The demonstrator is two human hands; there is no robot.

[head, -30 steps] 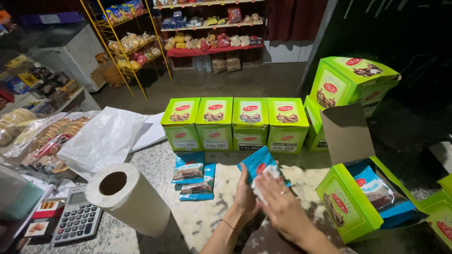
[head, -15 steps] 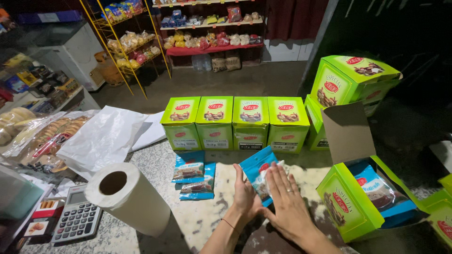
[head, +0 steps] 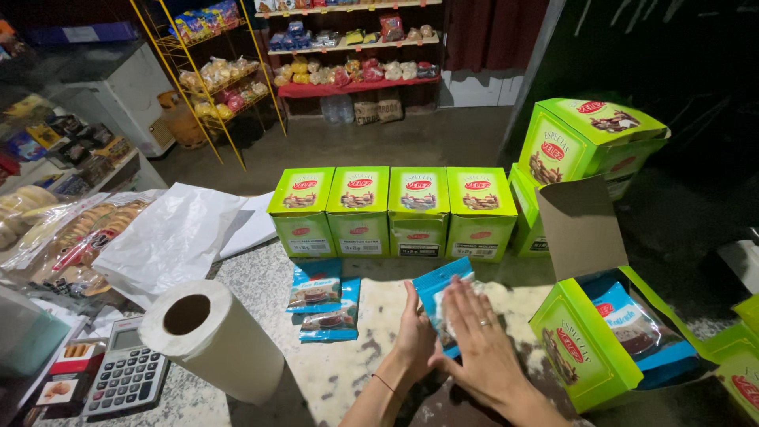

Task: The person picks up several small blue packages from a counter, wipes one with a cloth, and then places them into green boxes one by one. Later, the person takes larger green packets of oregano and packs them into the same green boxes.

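A small shop counter of speckled stone fills the foreground, with snack shelves along the far wall. Four closed green cartons stand side by side in a row across the counter, fronts facing the person, and more are stacked at the right. An open green carton lies tipped toward the person, flap up, so the blue packets inside are within easy reach. A white paper roll lies on its side near a calculator at the left. Two blue snack packets lie flat and overlapping in front of the row. The left hand props a blue packet from its left edge, fingers straight and together, while the right hand lies flat over its face, fingers slightly spread, seemingly pressing it smooth.
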